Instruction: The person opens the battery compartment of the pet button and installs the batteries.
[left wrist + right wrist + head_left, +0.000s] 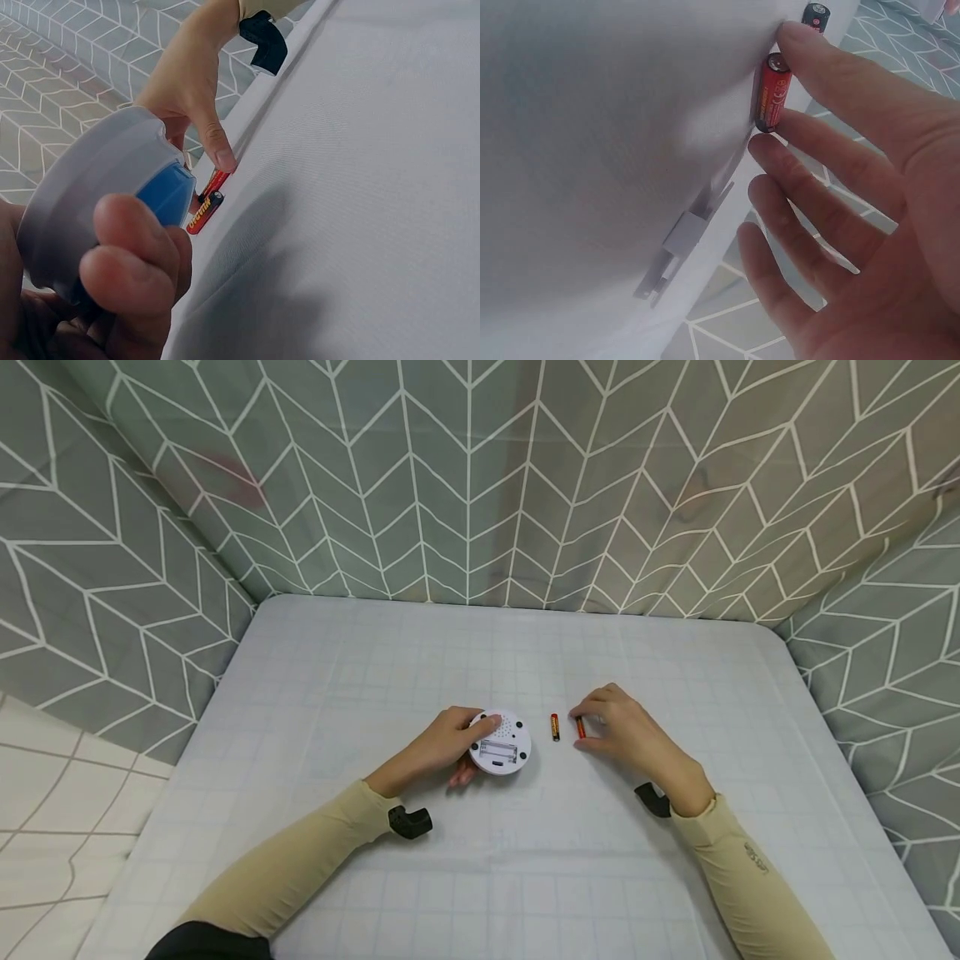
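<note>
Left hand [450, 739]: grip closed on a white round device [516, 737], thumb across its perforated face, battery compartment [498, 752] exposed. Next, first battery [555, 727] lies on the desk [480, 860]. Right hand [630, 735]: thumb and forefinger bracket second battery [581, 727] just beside the first; cannot tell whether this grip pinches it.

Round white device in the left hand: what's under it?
Under the round white device, the left wrist view shows fingers of the left hand and a blue part. The fingers cover some of the underside; whatever lies behind them cannot be seen.
</note>
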The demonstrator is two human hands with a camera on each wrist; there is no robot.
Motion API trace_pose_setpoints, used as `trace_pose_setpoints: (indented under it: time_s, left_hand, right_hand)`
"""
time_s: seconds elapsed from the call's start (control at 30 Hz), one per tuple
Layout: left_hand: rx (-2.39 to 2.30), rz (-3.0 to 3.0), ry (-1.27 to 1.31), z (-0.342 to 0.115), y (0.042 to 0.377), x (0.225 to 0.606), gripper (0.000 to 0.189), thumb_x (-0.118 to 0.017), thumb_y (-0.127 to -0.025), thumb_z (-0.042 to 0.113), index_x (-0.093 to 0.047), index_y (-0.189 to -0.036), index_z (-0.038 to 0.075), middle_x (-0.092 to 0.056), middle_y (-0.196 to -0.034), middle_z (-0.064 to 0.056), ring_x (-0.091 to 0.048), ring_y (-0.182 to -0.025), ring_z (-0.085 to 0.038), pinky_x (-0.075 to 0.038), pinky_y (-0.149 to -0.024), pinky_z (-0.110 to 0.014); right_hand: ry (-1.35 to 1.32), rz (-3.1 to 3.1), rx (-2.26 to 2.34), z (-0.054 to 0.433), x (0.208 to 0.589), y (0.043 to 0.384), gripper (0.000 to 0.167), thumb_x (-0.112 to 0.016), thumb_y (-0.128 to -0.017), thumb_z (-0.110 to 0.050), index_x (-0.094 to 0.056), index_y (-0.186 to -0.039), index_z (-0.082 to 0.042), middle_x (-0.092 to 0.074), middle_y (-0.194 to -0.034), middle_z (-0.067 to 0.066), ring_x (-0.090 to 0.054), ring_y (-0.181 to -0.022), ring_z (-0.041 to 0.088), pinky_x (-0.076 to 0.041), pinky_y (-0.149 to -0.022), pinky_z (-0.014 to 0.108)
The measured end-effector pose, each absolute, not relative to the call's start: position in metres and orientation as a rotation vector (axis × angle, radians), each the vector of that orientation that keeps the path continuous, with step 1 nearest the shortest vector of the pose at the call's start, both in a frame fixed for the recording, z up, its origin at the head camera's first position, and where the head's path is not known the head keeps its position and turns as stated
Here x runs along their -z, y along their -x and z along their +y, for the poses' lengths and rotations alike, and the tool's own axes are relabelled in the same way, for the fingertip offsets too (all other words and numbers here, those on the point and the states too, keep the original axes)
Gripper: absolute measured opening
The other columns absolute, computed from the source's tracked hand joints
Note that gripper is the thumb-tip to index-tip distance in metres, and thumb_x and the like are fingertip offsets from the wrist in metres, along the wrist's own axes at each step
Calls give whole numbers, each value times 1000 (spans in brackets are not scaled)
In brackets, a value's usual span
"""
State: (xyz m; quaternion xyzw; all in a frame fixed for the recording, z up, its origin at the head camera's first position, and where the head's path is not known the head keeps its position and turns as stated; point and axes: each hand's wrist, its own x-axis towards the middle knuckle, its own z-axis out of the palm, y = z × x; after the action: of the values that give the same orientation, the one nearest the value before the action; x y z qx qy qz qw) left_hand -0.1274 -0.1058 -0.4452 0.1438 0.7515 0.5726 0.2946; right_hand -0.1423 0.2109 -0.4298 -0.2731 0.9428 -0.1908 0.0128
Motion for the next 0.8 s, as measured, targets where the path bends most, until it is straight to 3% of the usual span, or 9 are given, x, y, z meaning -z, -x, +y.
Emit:
trace_pose_setpoints:
  time_s: [0.13,0.3,0.57,0.8]
  left_hand:
    - [-1521,2003,-386,-105,127,444,40,-51,-112,42,-63,-115,4,-64,-54,-12,-56,-35,-18,-51,-38,-36]
    - [-1525,1997,-387,-105,127,445,39,-51,-112,40,-64,-116,4,-63,-54,-12,-55,-35,-18,-51,-37,-35]
    - [-1526,1999,-372,-105,127,445,42,-51,-112,43,-64,-116,3,-63,-53,-12,-55,-34,-17,-50,-37,-35]
    - [-1533,1996,-371,-105,126,445,43,-51,-112,43,-64,-115,2,-63,-53,-12,-55,-34,-17,-50,-36,-35]
  right_hand:
    - [807,2994,631,210,432,142,44,-98,-76,-23,-78,-109,-2,-72,-101,10,-58,-97,25,-54,-84,42]
    - [724,3020,665,210,435,141,30,-95,-79,-20,-77,-99,-5,-66,-81,4,-56,-79,19,-47,-69,34]
    - [731,2981,708,207,437,141,15,-87,-84,-6,-78,-96,-7,-71,-77,-2,-65,-72,11,-53,-67,32]
    - [770,3019,743,203,433,138,14,-80,-82,-1,-79,-94,-8,-69,-78,-3,-62,-71,10,-51,-64,27]
